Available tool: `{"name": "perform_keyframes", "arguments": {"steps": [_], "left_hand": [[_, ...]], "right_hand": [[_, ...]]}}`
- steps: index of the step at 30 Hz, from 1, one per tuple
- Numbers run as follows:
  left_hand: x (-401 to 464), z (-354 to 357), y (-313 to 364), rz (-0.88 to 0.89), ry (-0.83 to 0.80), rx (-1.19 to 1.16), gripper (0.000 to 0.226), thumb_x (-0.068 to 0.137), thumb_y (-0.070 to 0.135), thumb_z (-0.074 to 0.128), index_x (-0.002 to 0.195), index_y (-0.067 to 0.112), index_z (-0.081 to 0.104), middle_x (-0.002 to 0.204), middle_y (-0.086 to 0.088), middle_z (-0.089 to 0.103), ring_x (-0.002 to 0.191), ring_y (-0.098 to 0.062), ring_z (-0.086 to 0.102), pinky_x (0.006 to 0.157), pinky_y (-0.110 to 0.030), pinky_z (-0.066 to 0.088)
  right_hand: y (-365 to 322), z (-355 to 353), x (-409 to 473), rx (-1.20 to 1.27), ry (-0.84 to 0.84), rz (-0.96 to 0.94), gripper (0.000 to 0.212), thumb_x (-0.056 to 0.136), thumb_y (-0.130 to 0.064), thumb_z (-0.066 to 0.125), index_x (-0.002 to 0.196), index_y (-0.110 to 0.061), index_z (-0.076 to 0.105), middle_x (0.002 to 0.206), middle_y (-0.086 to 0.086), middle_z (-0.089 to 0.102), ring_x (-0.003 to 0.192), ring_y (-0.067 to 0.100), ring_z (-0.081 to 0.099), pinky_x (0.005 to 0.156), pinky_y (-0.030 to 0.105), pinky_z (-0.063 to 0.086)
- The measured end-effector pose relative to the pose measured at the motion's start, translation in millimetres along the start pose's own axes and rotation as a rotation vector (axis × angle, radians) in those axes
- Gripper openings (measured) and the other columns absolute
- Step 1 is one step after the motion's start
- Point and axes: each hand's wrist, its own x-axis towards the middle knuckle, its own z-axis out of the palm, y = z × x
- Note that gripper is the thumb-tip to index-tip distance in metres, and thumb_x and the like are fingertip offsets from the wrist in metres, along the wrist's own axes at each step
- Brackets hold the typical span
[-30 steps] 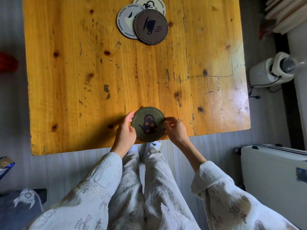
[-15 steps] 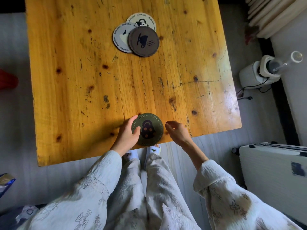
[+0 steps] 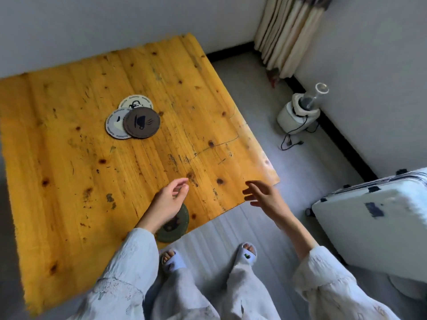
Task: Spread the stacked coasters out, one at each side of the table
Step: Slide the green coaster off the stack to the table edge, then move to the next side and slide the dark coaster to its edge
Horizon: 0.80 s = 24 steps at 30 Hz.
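Note:
A dark green coaster point(image 3: 176, 227) lies flat at the near edge of the wooden table point(image 3: 69, 181), partly hidden under my left wrist. My left hand point(image 3: 167, 204) hovers above it, palm up, fingers loosely curled, holding nothing. My right hand point(image 3: 261, 195) floats past the table's near right corner, fingers apart and empty. Farther in, three coasters overlap in a cluster: a brown one with a cup point(image 3: 142, 122) on top, a pale grey one point(image 3: 113, 125) to its left, a white one with a kettle point(image 3: 135, 102) behind.
A white suitcase point(image 3: 374, 218) lies on the floor at the right. A small white appliance with a cord point(image 3: 298, 112) stands by the wall. A radiator point(image 3: 291, 31) fills the far corner. My slippered feet point(image 3: 208, 257) stand on the grey floor.
Both hands let go of the green coaster and lifted off it; it stays at the near edge. The view swung up and to the right, showing the walls.

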Motion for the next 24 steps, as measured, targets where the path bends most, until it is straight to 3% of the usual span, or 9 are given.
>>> {"name": "perform_keyframes", "arguments": {"steps": [8, 14, 21, 24], "left_hand": [[46, 101, 114, 0.078, 0.113, 0.045, 0.029, 0.093, 0.024, 0.043, 0.119, 0.017, 0.053, 0.121, -0.009, 0.059, 0.111, -0.023, 0.055, 0.094, -0.032, 0.043], [71, 221, 191, 0.099, 0.014, -0.018, 0.027, 0.092, 0.017, 0.046, 0.117, 0.014, 0.055, 0.118, -0.012, 0.061, 0.105, -0.021, 0.057, 0.094, -0.029, 0.042], [122, 254, 235, 0.115, 0.114, -0.074, 0.028, 0.092, 0.011, 0.044, 0.118, 0.006, 0.053, 0.109, -0.010, 0.058, 0.099, -0.020, 0.056, 0.087, -0.026, 0.040], [153, 257, 241, 0.097, 0.188, -0.119, 0.029, 0.093, 0.011, 0.042, 0.118, 0.004, 0.053, 0.107, -0.010, 0.056, 0.096, -0.021, 0.055, 0.077, -0.020, 0.043]], "right_hand": [[15, -165, 17, 0.179, 0.087, -0.097, 0.022, 0.097, -0.017, 0.043, 0.105, -0.012, 0.063, 0.083, 0.000, 0.067, 0.078, 0.020, 0.062, 0.072, 0.026, 0.050], [18, -279, 35, 0.181, 0.124, -0.133, 0.017, 0.095, -0.014, 0.046, 0.098, -0.012, 0.062, 0.090, 0.009, 0.067, 0.079, 0.023, 0.061, 0.068, 0.023, 0.048], [-5, -336, 92, 0.140, 0.068, -0.168, 0.018, 0.094, -0.016, 0.047, 0.099, -0.010, 0.063, 0.088, 0.008, 0.067, 0.080, 0.023, 0.062, 0.076, 0.031, 0.048], [-22, -346, 125, 0.076, 0.009, -0.195, 0.020, 0.094, -0.017, 0.048, 0.102, -0.008, 0.063, 0.090, 0.008, 0.067, 0.077, 0.020, 0.062, 0.071, 0.027, 0.048]]}}
